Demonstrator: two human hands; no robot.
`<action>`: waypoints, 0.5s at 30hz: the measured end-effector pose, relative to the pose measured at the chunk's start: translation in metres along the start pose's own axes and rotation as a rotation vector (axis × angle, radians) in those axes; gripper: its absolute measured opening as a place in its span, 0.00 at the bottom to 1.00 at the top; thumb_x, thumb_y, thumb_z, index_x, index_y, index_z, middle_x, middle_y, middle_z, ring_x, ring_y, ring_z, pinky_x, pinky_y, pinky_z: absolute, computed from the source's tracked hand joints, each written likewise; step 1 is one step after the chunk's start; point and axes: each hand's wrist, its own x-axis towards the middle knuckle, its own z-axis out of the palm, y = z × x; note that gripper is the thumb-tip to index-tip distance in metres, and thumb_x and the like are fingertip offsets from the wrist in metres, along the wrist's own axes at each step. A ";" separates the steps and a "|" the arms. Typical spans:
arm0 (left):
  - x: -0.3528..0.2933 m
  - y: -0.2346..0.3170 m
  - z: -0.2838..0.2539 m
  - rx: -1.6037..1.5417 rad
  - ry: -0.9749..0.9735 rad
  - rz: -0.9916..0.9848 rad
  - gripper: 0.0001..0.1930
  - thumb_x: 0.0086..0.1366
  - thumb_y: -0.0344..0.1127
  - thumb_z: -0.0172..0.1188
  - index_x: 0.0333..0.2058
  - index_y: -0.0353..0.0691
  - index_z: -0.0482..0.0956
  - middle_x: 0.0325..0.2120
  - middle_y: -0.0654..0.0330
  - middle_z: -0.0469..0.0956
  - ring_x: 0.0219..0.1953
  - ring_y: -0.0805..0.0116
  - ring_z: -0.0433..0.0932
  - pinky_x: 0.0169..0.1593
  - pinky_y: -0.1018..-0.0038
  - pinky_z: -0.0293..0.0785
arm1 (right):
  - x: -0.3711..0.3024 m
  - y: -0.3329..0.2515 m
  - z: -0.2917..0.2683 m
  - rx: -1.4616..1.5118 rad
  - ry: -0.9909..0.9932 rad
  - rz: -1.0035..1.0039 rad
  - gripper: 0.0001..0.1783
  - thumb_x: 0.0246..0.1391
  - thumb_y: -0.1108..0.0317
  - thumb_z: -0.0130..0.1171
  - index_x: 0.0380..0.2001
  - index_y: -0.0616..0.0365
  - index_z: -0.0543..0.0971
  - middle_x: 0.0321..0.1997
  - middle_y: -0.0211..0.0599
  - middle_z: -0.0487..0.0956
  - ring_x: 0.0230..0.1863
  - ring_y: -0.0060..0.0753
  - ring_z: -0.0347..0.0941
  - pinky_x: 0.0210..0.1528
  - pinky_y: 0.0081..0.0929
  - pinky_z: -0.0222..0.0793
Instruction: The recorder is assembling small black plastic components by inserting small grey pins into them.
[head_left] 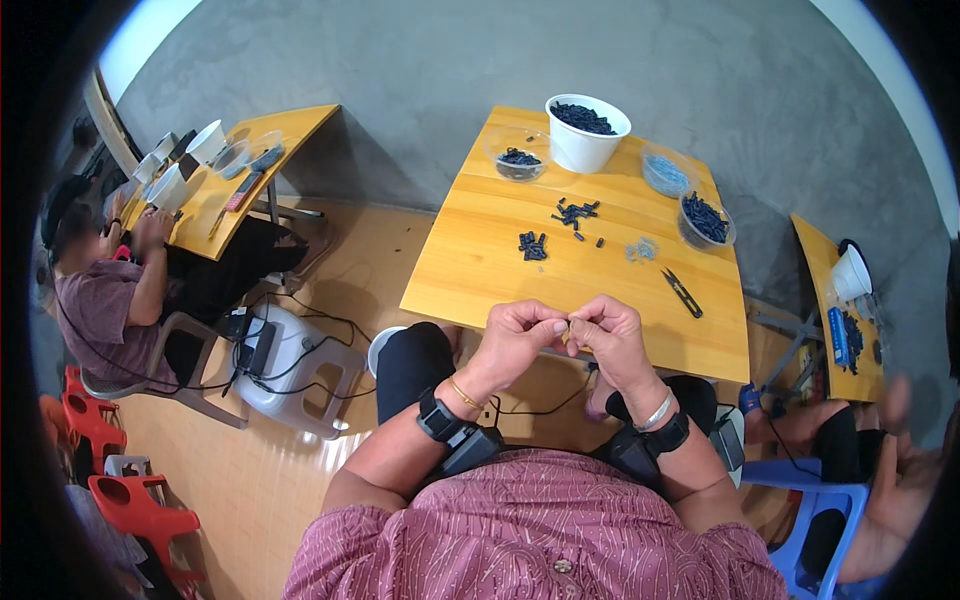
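Observation:
My left hand and my right hand meet at the near edge of the yellow wooden table, fingertips together. Between them they pinch a small dark piece, mostly covered by the fingers. Beyond the hands lie a small pile of short black cylindrical pieces and a looser pile of similar black pieces. Right of these is a little heap of pale translucent bits. A pair of black thread snips lies to the right of my right hand, untouched.
At the table's far side stand a white tub full of black pieces and a clear bowl of black pieces. To the right are a bowl of light-blue bits and another bowl of black pieces. People sit at tables on both sides; cables hang over a grey stool.

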 end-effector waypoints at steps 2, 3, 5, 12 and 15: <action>0.003 -0.007 -0.002 -0.166 -0.006 -0.035 0.04 0.58 0.25 0.55 0.31 0.33 0.77 0.23 0.60 0.77 0.25 0.75 0.75 0.32 0.80 0.73 | 0.002 -0.001 0.000 0.012 0.006 -0.011 0.02 0.50 0.77 0.54 0.29 0.63 0.72 0.23 0.30 0.74 0.22 0.18 0.69 0.26 0.16 0.68; 0.002 -0.008 -0.004 -0.164 -0.004 -0.034 0.04 0.58 0.25 0.55 0.31 0.33 0.77 0.23 0.60 0.77 0.25 0.75 0.75 0.32 0.80 0.73 | 0.002 -0.004 0.001 0.011 0.067 -0.002 0.03 0.51 0.76 0.53 0.31 0.63 0.73 0.24 0.30 0.74 0.22 0.17 0.69 0.27 0.15 0.68; 0.001 -0.009 -0.007 -0.197 -0.012 -0.061 0.05 0.58 0.27 0.56 0.33 0.33 0.76 0.24 0.61 0.77 0.25 0.75 0.76 0.31 0.80 0.74 | 0.001 -0.007 -0.005 0.009 0.132 0.009 0.05 0.51 0.76 0.53 0.32 0.63 0.73 0.24 0.30 0.74 0.23 0.17 0.68 0.27 0.15 0.67; 0.004 -0.012 -0.009 -0.179 -0.028 -0.057 0.07 0.58 0.28 0.56 0.35 0.33 0.76 0.27 0.62 0.76 0.25 0.75 0.75 0.32 0.80 0.74 | -0.004 -0.006 -0.003 -0.489 0.062 -0.098 0.05 0.50 0.75 0.53 0.33 0.63 0.74 0.24 0.27 0.74 0.23 0.15 0.66 0.26 0.13 0.64; 0.005 -0.012 -0.007 -0.188 -0.039 -0.058 0.06 0.58 0.27 0.56 0.35 0.34 0.76 0.27 0.61 0.76 0.25 0.74 0.76 0.33 0.80 0.75 | -0.003 -0.002 -0.004 -0.564 0.078 -0.132 0.04 0.49 0.76 0.54 0.31 0.63 0.74 0.23 0.28 0.74 0.23 0.15 0.66 0.26 0.14 0.63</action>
